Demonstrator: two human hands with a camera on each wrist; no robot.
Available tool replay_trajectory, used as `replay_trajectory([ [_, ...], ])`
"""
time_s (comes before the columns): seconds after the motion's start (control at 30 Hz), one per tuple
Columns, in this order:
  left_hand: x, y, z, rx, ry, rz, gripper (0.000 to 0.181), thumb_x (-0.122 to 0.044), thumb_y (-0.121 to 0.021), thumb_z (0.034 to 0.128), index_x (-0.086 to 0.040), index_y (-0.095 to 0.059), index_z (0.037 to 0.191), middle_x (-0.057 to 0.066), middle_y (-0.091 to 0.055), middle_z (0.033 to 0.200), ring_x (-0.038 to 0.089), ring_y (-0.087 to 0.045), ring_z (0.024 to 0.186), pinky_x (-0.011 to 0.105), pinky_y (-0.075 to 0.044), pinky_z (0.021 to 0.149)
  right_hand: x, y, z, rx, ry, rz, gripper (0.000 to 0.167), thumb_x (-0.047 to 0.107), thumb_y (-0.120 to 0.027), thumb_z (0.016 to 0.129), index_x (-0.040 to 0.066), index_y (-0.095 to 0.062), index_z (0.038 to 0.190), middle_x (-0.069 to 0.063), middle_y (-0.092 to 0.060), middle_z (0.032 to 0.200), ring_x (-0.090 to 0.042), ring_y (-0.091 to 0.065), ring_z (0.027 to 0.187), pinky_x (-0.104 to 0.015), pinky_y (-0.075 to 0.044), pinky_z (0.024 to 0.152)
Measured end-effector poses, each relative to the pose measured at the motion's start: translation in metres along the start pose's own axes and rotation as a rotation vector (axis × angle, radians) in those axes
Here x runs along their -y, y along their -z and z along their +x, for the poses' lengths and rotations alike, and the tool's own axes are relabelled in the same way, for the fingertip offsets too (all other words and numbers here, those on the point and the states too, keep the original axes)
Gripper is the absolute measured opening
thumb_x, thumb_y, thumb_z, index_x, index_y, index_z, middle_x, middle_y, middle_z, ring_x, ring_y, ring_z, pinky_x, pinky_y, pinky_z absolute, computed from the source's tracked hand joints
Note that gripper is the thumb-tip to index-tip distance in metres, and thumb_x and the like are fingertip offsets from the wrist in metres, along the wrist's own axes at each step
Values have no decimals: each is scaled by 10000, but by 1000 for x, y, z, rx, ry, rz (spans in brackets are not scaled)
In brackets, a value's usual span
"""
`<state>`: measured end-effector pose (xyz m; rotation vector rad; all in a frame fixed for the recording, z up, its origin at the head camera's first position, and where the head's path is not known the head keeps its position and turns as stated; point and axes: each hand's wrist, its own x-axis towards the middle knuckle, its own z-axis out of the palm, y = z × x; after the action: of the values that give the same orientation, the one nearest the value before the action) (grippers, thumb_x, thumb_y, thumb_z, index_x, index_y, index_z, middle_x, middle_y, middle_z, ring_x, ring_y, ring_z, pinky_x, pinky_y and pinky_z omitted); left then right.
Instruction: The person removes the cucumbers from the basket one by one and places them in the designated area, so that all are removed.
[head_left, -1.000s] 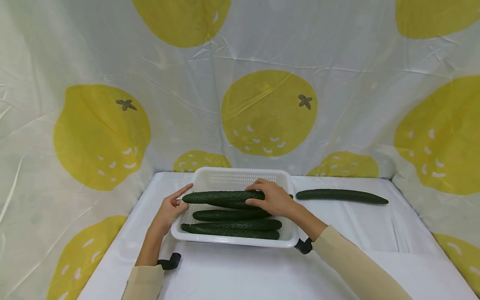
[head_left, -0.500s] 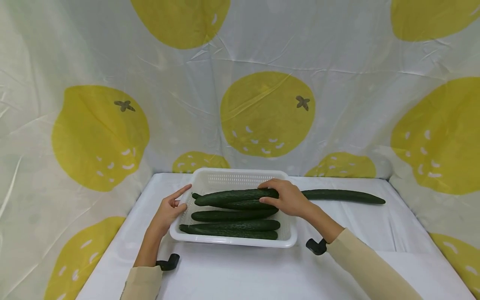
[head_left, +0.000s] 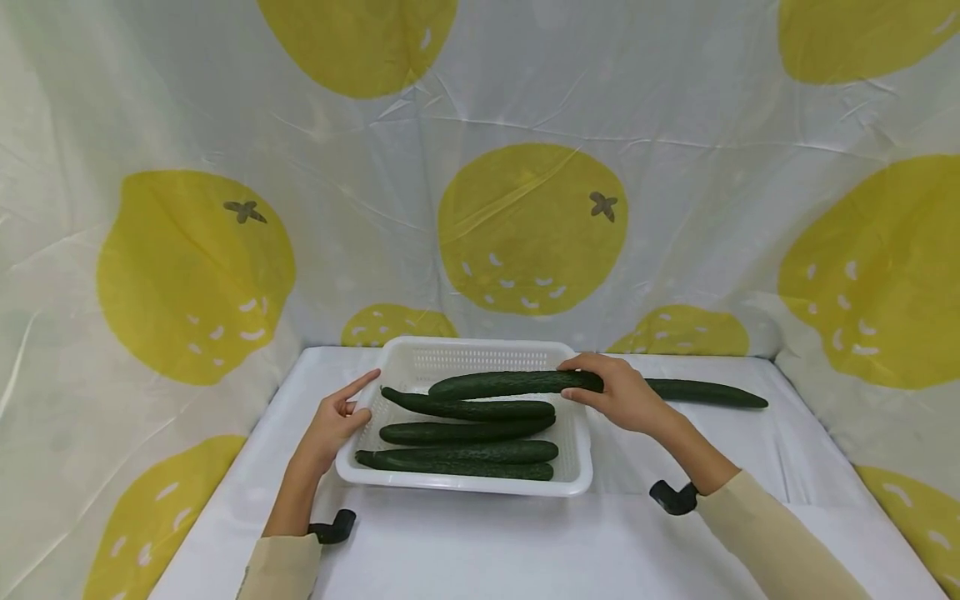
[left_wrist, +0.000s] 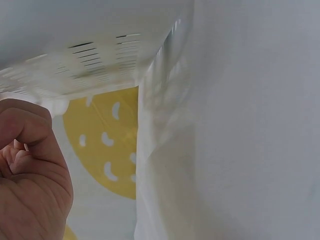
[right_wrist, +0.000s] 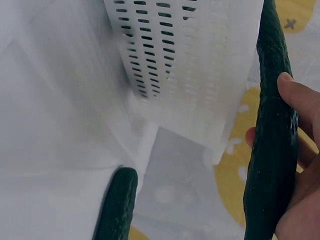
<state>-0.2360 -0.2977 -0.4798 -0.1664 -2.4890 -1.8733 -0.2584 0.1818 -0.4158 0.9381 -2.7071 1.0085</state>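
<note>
Across the far part of the basket [head_left: 465, 486], grips the held cucumber [head_left: 510, 384] in the right hand [head_left: 626, 396], with fingers narrow round the right end, thumb on the near side. Reaches past the right rim, as seen from the right wrist. Sits further right than 1 second ago, and so uncovers more of the farthest of the 4 cucumbers [head_left: 465, 432] inside the basket. Overlaps that neighbour at the left end; cannot tell whether touching or apart.

At the left rim, keeps the left hand [head_left: 337, 425] in about the same spot, with thumb and forefinger spread wide along the edge and other fingers curled; cannot tell whether truly gripping. Seems to steady the basket there.

To the right, on the table [head_left: 465, 550], shows 1 table cucumber [head_left: 708, 393], partly hidden behind the right hand. Means, by judgement, a rightward transfer under way: partly out of the basket, not yet laid down. Leaves 4 inside and 1 outside, besides the held cucumber.
</note>
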Motion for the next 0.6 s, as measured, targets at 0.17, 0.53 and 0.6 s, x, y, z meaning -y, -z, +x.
replay_trajectory([
  [0.17,-1,0,-2,6,15,-1,704,73,-561,905,-177,-479,1558,-92,-429,576,44,-443,532,224,-448,534,-11,8,-11,-14,-27,8,391,346,-727,965,242,-658,1335,4,-657,1364,-281,-591,1315,-521,-486,1045],
  [0.53,-5,-1,-3,8,23,2,712,73,-550,908,-182,-463,1567,-84,-460,592,45,-457,535,223,-453,531,-34,27,-37,-23,-97,-20,403,367,-697,985,226,-640,1357,-34,-644,1388,-316,-584,1308,-556,-488,1018],
  [0.6,-5,-2,-3,15,20,4,713,72,-547,911,-179,-453,1573,-82,-460,593,47,-462,538,226,-462,537,-39,31,-43,-23,-106,-33,408,374,-678,997,211,-634,1368,-47,-641,1392,-333,-573,1317,-572,-479,1022],
])
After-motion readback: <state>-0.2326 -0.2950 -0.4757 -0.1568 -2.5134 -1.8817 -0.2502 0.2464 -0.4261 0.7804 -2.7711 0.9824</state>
